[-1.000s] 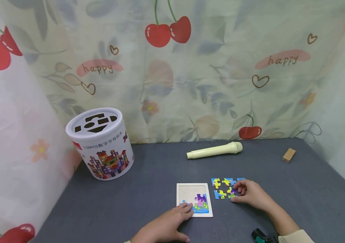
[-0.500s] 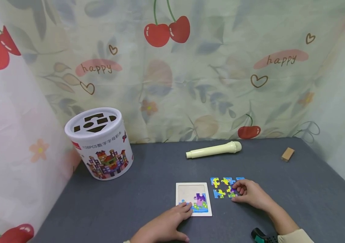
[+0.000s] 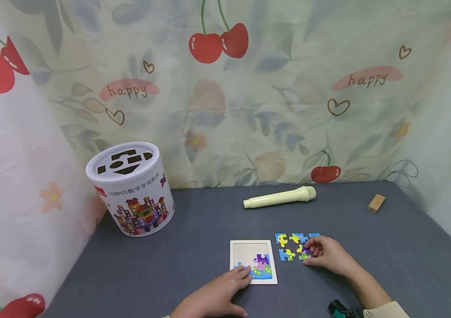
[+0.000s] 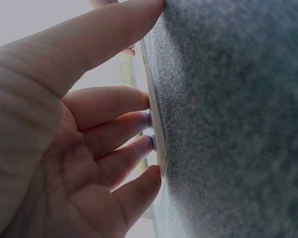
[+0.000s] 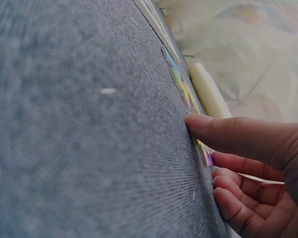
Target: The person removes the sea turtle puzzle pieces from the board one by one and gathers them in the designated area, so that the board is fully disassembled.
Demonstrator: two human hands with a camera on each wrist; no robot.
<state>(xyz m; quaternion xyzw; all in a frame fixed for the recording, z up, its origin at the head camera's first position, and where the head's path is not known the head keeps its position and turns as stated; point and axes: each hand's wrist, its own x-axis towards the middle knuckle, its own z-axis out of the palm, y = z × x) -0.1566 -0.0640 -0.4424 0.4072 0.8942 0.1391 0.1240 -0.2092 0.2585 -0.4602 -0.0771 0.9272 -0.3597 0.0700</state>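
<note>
The wooden puzzle tray (image 3: 274,270) lies flat, with purple, pink, green and blue pieces filling its lower part. My left hand (image 3: 222,292) rests its fingertips on the tray's lower left; in the left wrist view that hand (image 4: 74,148) has its fingers against the tray edge (image 4: 158,119), thumb apart. Right of the tray lie several loose pieces (image 3: 286,255). My right hand (image 3: 330,255) pinches a purple and green piece (image 3: 304,255) among them, thumb at its near edge. In the right wrist view the hand (image 5: 258,168) partly covers this piece (image 5: 206,154), which stays at table level.
A cream toy microphone (image 3: 280,197) lies behind the pieces. On the left stands a white block bucket (image 3: 142,194) with a slotted lid. A small wooden block (image 3: 377,203) lies at the back right, and a dark device (image 3: 342,310) is by the right forearm. Patterned cloth surrounds the table.
</note>
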